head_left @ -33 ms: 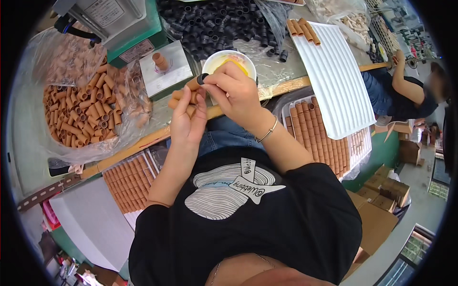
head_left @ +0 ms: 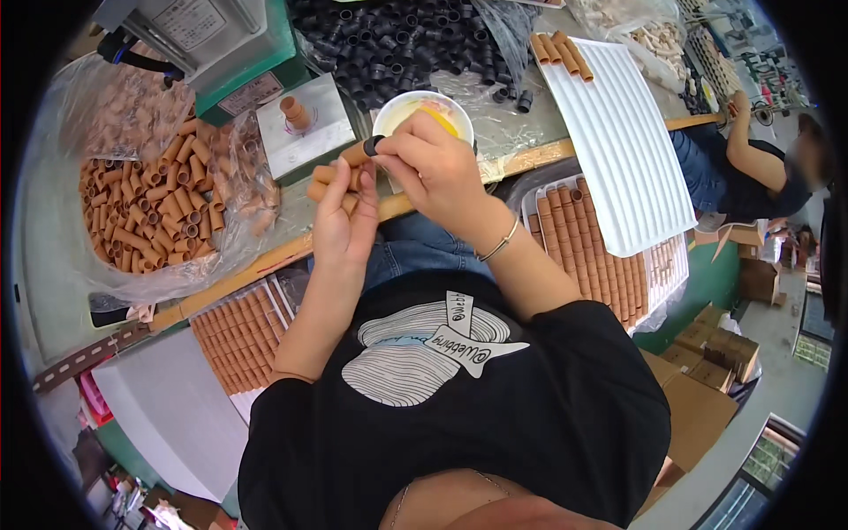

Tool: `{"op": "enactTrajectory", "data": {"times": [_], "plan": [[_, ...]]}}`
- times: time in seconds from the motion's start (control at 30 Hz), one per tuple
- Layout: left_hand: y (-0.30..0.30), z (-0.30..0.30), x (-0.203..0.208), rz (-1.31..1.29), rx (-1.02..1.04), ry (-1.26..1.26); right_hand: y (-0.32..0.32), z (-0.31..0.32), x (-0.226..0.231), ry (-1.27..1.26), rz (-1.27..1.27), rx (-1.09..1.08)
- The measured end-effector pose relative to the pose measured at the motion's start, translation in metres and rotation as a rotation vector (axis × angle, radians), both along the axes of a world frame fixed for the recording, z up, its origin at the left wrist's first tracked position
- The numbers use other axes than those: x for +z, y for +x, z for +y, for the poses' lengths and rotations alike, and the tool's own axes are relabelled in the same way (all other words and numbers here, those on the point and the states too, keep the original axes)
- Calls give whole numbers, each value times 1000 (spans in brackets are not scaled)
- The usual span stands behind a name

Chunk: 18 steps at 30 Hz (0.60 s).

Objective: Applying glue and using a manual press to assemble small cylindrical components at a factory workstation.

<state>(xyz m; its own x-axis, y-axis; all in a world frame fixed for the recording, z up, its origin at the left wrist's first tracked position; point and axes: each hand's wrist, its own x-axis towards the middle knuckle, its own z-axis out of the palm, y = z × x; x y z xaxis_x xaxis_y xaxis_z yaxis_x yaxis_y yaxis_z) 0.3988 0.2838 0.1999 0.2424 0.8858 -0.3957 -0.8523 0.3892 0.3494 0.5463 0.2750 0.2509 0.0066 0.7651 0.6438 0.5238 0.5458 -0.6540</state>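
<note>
Two or three brown tubes point(head_left: 320, 175) lie in my left hand point(head_left: 346, 221), whose fingers are closed round them. The uppermost brown tube point(head_left: 355, 155) points up to the right, toward my right hand point(head_left: 437, 168). A short black sleeve point(head_left: 372, 145) sits at that tube's end, pinched by my right thumb and fingers. Whether it is pushed fully on cannot be made out. Just behind my right hand stands a white bowl point(head_left: 386, 119) with something yellow point(head_left: 442, 121) in it, partly hidden by the hand.
A heap of brown tubes point(head_left: 146, 208) lies in clear plastic at left. One tube point(head_left: 295, 113) stands on the metal plate point(head_left: 322, 132) of a green machine point(head_left: 252, 93). Black sleeves point(head_left: 397, 44) are piled behind. A ridged white tray point(head_left: 618, 141) is at right; a co-worker point(head_left: 751, 159) sits beyond.
My left hand and its tubes have shifted very slightly left. My right hand keeps its pinch on the black sleeve.
</note>
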Motion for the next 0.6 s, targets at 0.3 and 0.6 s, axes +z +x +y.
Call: {"op": "enactTrajectory", "data": {"times": [0.3, 0.6], "plan": [[15, -1, 1, -146, -44, -66, 16, 3, 4, 21, -57, 62], [-15, 13, -4, -337, -68, 19, 248, 111, -20, -398, -242, -816]]}}
